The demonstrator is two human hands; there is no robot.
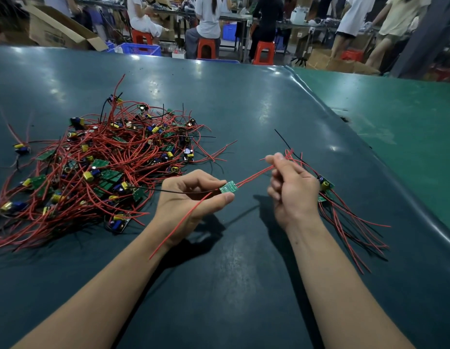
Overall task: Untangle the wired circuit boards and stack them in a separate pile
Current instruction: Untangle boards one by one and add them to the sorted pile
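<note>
My left hand [193, 195] pinches the board [228, 186]; my right hand [289, 187] pinches its red wires [256, 175]. I draw them straight, gently, toward the bench's right-edge pile [327, 190].

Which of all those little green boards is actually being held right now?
The small green circuit board pinched in the left hand; the right hand pulls its red wires. The others lie on the table.

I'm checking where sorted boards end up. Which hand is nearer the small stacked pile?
Right. The right hand hovers just beside the small stacked pile; the left hand is farther off, holding a circuit board.
</note>
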